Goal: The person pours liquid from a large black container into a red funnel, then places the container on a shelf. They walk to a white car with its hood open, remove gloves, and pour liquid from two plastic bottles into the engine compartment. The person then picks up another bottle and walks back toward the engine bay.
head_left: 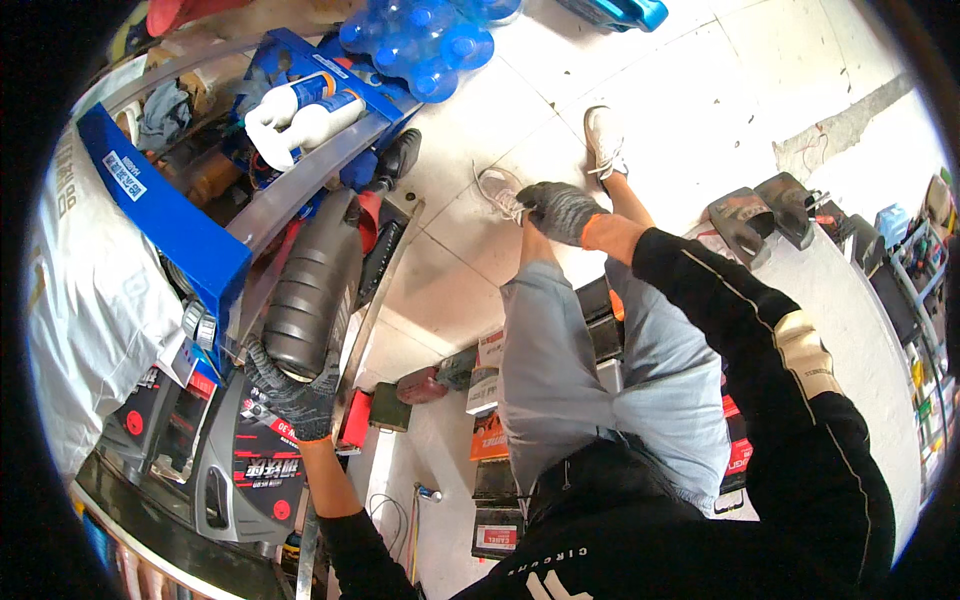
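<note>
The left hand (pixel 290 395) wears a dark knit glove and sits at the lower left of the frame. Its fingers are curled up around the bottom end of a big dark jug (pixel 315 290). The hand is gripping the jug from below. The jug is long and has ridges on it. It leans up and to the right from the hand, toward the middle left of the frame, next to a metal shelf edge (pixel 300 185).

The right hand (pixel 560 210) is in the upper middle of the frame, well apart from the jug. It wears the same kind of glove. Its fingers are bent and loose, and it holds nothing. It hangs over the person's knee, just beside a white shoe (pixel 500 192).

Above the jug, in the upper left, two white bottles (pixel 300 115) lie in a blue box (pixel 165 210). A pack of blue bottles (pixel 425 40) sits at the top middle on the white floor (pixel 640 80). A grey can with a red label (pixel 250 465) stands just below the left hand. A white bag (pixel 90 300) fills the far left. Two dark jugs (pixel 765 210) stand at the right.
</note>
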Demonstrator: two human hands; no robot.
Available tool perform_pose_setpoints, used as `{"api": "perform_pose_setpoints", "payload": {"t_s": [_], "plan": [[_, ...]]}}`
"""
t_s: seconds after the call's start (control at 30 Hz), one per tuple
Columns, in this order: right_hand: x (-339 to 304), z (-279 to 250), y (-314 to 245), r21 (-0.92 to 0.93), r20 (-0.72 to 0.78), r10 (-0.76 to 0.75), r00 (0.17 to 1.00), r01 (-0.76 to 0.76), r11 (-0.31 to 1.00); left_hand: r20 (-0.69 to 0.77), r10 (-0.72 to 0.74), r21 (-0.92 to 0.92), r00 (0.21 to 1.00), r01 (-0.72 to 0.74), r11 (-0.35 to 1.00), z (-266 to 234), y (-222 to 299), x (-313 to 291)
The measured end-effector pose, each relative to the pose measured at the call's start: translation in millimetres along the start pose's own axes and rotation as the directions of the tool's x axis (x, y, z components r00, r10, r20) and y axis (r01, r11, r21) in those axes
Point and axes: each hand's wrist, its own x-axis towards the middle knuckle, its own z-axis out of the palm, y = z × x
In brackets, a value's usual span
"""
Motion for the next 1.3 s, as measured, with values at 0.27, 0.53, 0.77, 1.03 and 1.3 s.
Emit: {"api": "perform_pose_setpoints", "payload": {"t_s": [0.27,0.53,0.77,1.03,1.3], "plan": [[13.0,13.6,-24.0,0.040,0.044,-0.017,0.999,0.015,0.999,0.005,-0.030,-0.016,1.000,0.030,0.999,-1.8,5.1,2.3],[2.6,2.4,-5.3,-0.091,0.093,0.121,0.988,-0.113,0.989,0.048,-0.112,-0.003,0.992,0.113,0.994,3.3,-1.0,-7.2],[3.1,1.8,-2.0,-0.091,0.101,0.122,0.987,-0.113,0.989,0.039,-0.107,-0.008,0.993,0.108,0.994,7.9,-7.5,-14.6],[24.0,17.4,-33.3,0.025,0.001,-0.010,1.000,0.010,1.000,-0.006,-0.090,-0.094,0.996,0.089,0.992,15.0,-21.1,-23.3],[48.4,10.8,-125.6,0.160,-0.084,-0.160,0.983,0.172,0.972,0.011,-0.153,-0.218,0.988,0.152,0.964,16.9,-13.3,-30.4]]}}
